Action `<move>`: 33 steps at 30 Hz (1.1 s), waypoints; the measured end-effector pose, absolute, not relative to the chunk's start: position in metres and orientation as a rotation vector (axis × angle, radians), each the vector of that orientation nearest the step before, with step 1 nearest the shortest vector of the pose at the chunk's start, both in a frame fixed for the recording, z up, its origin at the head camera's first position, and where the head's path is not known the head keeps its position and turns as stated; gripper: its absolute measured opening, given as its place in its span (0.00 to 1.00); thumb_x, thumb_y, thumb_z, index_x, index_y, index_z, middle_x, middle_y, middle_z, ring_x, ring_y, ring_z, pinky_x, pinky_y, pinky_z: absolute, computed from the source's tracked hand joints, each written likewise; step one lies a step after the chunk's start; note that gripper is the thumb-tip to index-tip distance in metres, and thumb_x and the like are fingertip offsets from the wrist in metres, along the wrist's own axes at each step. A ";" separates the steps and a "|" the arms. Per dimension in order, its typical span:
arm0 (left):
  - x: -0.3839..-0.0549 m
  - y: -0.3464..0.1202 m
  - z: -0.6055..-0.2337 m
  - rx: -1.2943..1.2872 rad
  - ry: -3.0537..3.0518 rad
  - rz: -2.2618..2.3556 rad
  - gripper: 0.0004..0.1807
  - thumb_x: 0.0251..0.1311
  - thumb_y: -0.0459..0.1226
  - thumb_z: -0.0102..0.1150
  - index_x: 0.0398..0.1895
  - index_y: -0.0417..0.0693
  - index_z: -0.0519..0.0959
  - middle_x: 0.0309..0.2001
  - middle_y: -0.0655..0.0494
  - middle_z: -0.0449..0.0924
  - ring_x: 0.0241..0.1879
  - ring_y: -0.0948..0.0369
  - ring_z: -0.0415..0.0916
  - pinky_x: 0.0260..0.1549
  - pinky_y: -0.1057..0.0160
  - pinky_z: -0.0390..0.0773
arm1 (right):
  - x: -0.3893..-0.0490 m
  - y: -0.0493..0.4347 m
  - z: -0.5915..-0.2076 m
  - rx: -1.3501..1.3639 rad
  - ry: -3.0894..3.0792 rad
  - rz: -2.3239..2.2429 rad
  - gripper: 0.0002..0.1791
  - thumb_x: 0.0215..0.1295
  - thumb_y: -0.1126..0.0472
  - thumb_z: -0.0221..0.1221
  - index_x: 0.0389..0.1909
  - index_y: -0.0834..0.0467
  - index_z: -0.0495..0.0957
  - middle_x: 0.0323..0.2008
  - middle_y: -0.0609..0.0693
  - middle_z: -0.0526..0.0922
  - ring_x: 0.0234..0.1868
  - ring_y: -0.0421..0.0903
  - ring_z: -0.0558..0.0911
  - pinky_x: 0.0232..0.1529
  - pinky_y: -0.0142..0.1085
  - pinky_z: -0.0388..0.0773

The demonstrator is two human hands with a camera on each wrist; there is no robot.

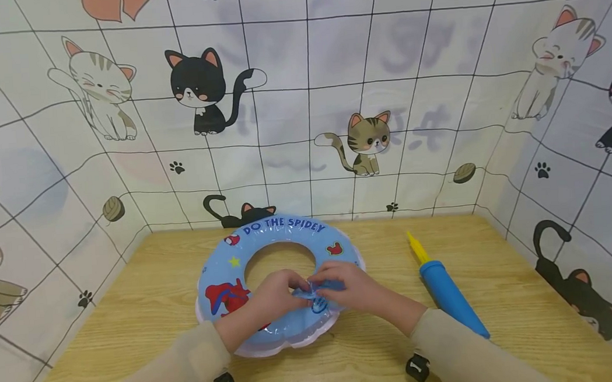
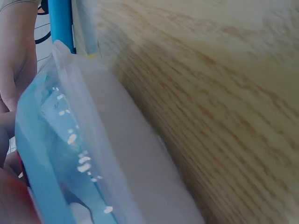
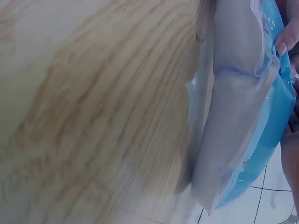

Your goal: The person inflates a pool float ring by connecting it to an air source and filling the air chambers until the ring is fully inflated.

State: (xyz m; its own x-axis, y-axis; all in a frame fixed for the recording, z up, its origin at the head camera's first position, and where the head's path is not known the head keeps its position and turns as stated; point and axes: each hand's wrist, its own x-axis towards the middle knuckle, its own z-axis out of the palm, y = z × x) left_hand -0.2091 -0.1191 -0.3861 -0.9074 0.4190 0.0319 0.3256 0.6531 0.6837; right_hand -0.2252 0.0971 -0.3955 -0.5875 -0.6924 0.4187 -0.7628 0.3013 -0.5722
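Observation:
A light blue inflatable swim ring lies on the wooden table, puffed up, with "DO THE SPIDEY" lettering and a red and blue figure. My left hand and right hand meet over its near right part. Between their fingertips they pinch a small raised bit of its clear blue vinyl, largely covered by the fingers. The left wrist view shows the ring's pale underside and shiny blue top. In the right wrist view, a thumb presses at the blue top, beside a crease in the pale side.
A blue hand pump with a yellow nozzle lies to the right of the ring on the table. Behind and at both sides stand white walls with a black grid and cartoon cats.

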 end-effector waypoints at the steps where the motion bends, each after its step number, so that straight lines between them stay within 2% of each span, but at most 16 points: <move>1: -0.208 -0.119 -0.386 0.614 2.760 1.070 0.10 0.51 0.39 0.74 0.37 0.50 0.86 0.38 0.62 0.82 0.43 0.59 0.78 0.47 0.55 0.78 | -0.226 0.097 -0.396 1.381 -2.453 1.175 0.13 0.64 0.66 0.63 0.49 0.61 0.83 0.42 0.46 0.82 0.41 0.38 0.79 0.41 0.33 0.78; 10: -0.197 -0.121 -0.385 0.722 3.013 0.794 0.10 0.50 0.42 0.75 0.35 0.50 0.88 0.35 0.64 0.82 0.40 0.62 0.79 0.43 0.60 0.79 | -0.226 0.090 -0.399 1.358 -2.446 1.178 0.10 0.63 0.68 0.63 0.45 0.62 0.84 0.40 0.48 0.83 0.40 0.40 0.80 0.38 0.31 0.78; 23: -0.191 -0.124 -0.389 0.784 3.106 0.802 0.06 0.49 0.38 0.75 0.30 0.50 0.89 0.32 0.64 0.82 0.37 0.63 0.80 0.39 0.62 0.80 | -0.226 0.084 -0.399 1.380 -2.504 1.252 0.09 0.66 0.66 0.61 0.45 0.60 0.85 0.39 0.46 0.81 0.40 0.39 0.79 0.38 0.31 0.77; 29: -0.190 -0.125 -0.390 0.797 3.116 0.878 0.03 0.49 0.35 0.75 0.28 0.49 0.89 0.30 0.64 0.82 0.35 0.63 0.80 0.36 0.64 0.80 | -0.223 0.079 -0.401 1.348 -2.528 1.194 0.16 0.57 0.62 0.70 0.45 0.62 0.83 0.39 0.45 0.80 0.40 0.39 0.77 0.42 0.32 0.77; 33: -0.190 -0.125 -0.390 0.785 3.123 0.892 0.03 0.49 0.34 0.74 0.28 0.49 0.89 0.29 0.64 0.81 0.34 0.63 0.79 0.35 0.64 0.80 | -0.222 0.074 -0.403 1.309 -2.525 1.114 0.18 0.52 0.63 0.73 0.43 0.62 0.83 0.38 0.45 0.79 0.40 0.41 0.77 0.42 0.32 0.76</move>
State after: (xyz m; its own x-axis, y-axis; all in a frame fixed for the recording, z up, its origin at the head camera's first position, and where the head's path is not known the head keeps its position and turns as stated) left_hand -0.1904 -0.1247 -0.3898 -0.8707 0.3818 0.3100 0.4879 0.7495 0.4474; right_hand -0.2216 0.0742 -0.4030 -0.6295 -0.6755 0.3840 -0.7390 0.3677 -0.5645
